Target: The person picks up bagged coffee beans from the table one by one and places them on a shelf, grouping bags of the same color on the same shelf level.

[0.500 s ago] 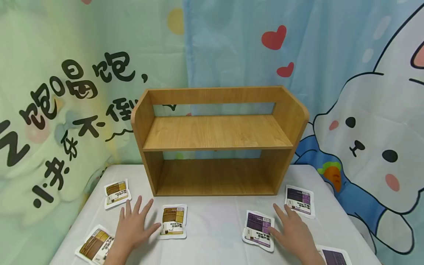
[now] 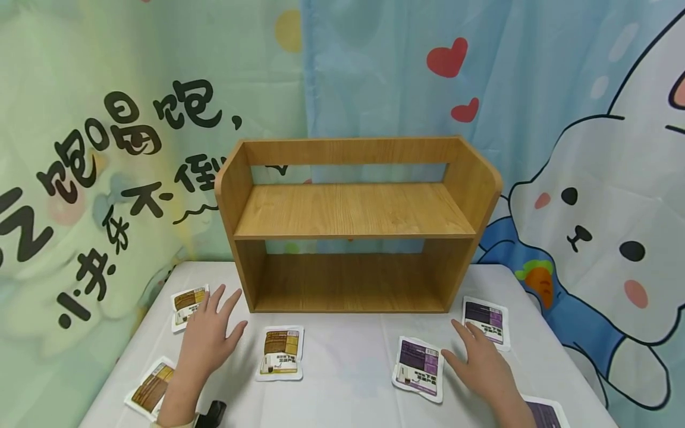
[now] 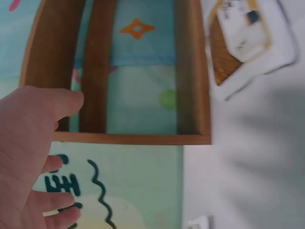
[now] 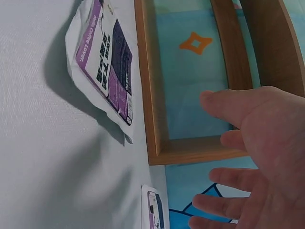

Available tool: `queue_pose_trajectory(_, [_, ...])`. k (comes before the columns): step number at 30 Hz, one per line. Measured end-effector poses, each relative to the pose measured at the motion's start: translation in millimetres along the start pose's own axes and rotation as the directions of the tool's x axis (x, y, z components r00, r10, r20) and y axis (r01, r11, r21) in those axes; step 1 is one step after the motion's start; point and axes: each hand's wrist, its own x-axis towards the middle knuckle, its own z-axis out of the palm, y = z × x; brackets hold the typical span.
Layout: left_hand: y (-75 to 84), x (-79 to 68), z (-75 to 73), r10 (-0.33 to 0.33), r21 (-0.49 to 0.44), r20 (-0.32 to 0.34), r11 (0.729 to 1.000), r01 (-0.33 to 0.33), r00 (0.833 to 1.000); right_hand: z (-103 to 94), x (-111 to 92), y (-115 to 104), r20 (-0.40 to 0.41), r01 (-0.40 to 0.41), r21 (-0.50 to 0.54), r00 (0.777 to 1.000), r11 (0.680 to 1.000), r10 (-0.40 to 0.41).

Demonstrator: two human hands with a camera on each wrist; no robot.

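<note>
My left hand [image 2: 209, 339] hovers over the left of the table with spread fingers and nothing held. Its fingertips overlap the far brown-and-white packet [image 2: 184, 309]. A second brown packet [image 2: 280, 353] lies to its right; a third [image 2: 152, 389] is partly covered by the forearm. On the other side, my right hand [image 2: 484, 365] holds nothing, its fingers extended. Its thumb is beside a purple-and-white packet [image 2: 419, 368], and its fingertips overlap the front edge of another purple packet [image 2: 487, 318]. A third purple packet [image 2: 546, 413] is cut off at the bottom.
A two-tier wooden shelf [image 2: 355, 235] stands at the back middle of the table, with no items on its boards. White cloth [image 2: 348, 368] covers the table. Printed curtains [image 2: 374, 83] hang behind and at the left. A black wrist strap [image 2: 213, 413] shows at my left wrist.
My left hand has moved forward, up to the far brown packet, and the black strap has come into view. My right hand has shifted slightly right, its thumb off the nearer purple packet.
</note>
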Motion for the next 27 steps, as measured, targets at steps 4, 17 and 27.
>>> queue_pose_trajectory(4, [2.6, 14.0, -7.3, -0.007, -0.038, -0.055, 0.999, 0.005, 0.998, 1.4, 1, -2, 0.001, 0.004, 0.041, 1.000, 0.999, -0.004])
queue_pose_trajectory(17, [10.1, 69.4, -54.5, -0.079, -0.086, -0.323, 0.995, 0.054, 0.943, -0.5, 9, -13, 0.024, -0.010, 0.089, 1.000, 0.996, 0.008])
queue_pose_trajectory(27, [14.4, 111.5, -79.3, -0.108, -0.155, -0.351, 0.986, 0.056, 0.930, -2.8, 10, -15, 0.072, -0.046, 0.117, 0.997, 0.992, 0.037])
